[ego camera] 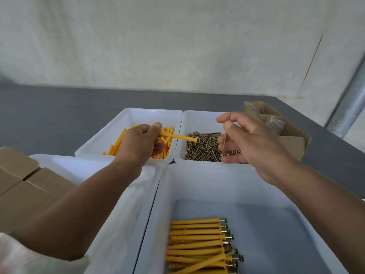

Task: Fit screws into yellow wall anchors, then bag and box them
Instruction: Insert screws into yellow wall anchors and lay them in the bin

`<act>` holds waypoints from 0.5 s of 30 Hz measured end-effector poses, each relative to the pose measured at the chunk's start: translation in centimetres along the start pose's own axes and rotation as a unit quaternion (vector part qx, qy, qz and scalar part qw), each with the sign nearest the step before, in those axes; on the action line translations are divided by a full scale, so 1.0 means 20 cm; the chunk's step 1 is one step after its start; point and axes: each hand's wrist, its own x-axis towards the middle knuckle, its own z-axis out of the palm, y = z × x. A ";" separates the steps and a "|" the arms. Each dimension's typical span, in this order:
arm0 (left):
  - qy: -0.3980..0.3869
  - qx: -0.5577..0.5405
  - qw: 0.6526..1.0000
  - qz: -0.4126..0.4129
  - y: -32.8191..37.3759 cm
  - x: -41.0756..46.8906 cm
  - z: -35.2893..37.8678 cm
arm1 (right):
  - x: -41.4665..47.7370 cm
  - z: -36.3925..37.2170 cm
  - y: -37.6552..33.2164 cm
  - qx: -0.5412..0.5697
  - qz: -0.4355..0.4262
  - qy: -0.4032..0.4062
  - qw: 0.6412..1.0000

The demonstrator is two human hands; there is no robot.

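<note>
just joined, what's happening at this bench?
A person is assembling by hand. The left hand holds a yellow plastic wall anchor; the right hand pinches a brass-coloured metal screw above the white plastic tray of loose screws, not yet inserted. Finished anchor-and-screw sets lie in the near white plastic tray.

A small packing workshop is suggested. A grey worktable (49, 115) is set against a bare, stained plaster wall (177, 46) at 12 o'clock. White plastic bins (197, 175) are laid out for bulk sorting: loose yellow anchors (116, 143) at 11 o'clock, screws (203, 147) at 1 o'clock, fitted anchor-and-screw sets (197, 238) at 6 o'clock. Plain cardboard cartons (23, 186) are kept at 9 o'clock, and a galvanised pipe (349, 103) is seen at 2 o'clock.
</note>
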 end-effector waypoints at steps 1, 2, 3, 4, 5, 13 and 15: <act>-0.003 -0.001 1.000 -0.002 0.00 0.00 0.00 | -0.01 0.00 0.00 -0.024 -0.005 -0.016 1.000; -0.005 -0.002 1.000 -0.004 0.00 0.00 0.00 | -0.02 0.00 0.00 -0.047 -0.008 -0.034 0.998; -0.005 -0.005 1.000 -0.006 0.00 0.00 0.01 | -0.02 0.01 0.00 -0.069 -0.010 -0.053 0.996; -0.006 -0.007 1.000 -0.008 0.00 0.00 0.00 | -0.03 0.01 0.00 -0.093 -0.011 -0.072 0.993; -0.006 -0.008 1.000 -0.010 0.01 0.00 0.00 | -0.04 0.01 0.00 -0.122 -0.014 -0.086 0.989; -0.014 0.008 1.000 -0.005 0.00 0.00 0.01 | -0.06 0.03 0.01 -0.254 0.003 -0.111 0.961; -0.019 0.008 1.000 -0.001 0.00 0.00 0.01 | -0.06 0.03 0.02 -0.260 0.008 -0.111 0.959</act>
